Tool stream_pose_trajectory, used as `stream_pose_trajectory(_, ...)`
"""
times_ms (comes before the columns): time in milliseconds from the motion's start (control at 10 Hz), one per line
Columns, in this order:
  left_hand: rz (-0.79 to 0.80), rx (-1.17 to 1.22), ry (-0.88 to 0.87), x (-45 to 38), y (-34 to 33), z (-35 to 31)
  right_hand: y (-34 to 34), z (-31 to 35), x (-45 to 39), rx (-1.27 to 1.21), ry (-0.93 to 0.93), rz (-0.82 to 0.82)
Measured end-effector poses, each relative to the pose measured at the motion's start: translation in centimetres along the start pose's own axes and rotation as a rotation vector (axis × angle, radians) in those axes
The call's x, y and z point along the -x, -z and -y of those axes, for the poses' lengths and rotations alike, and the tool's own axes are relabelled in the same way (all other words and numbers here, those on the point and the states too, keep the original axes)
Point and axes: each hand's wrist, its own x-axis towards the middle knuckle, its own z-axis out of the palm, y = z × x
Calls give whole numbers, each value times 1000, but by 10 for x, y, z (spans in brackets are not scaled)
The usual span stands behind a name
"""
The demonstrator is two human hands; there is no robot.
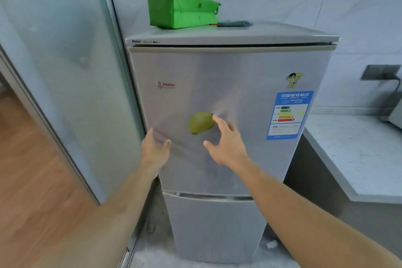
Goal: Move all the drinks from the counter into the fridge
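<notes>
With both doors of the fridge (217, 93) closed and no drinks in view on the bench (359, 154), the left hand (155, 150) and right hand (226, 143), each an open, empty grip, should hook the upper door's left edge and pull steadily.

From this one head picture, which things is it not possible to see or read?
- Fridge inside: hidden by both shut doors, head view.
- Drinks: none in view; the counter is cut off by the right edge.
- Blue energy label small print: too small to read.
- Left hand fingers: blurred at the door edge.
</notes>
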Motion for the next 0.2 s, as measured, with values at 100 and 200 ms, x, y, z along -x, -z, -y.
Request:
stream_pose_trajectory(100,2,37,28,16,11,15,25,10,6,-68,-55,79)
stream_pose_trajectory(200,38,-138,144,55,24,83,73,18,23,-357,-9,-56)
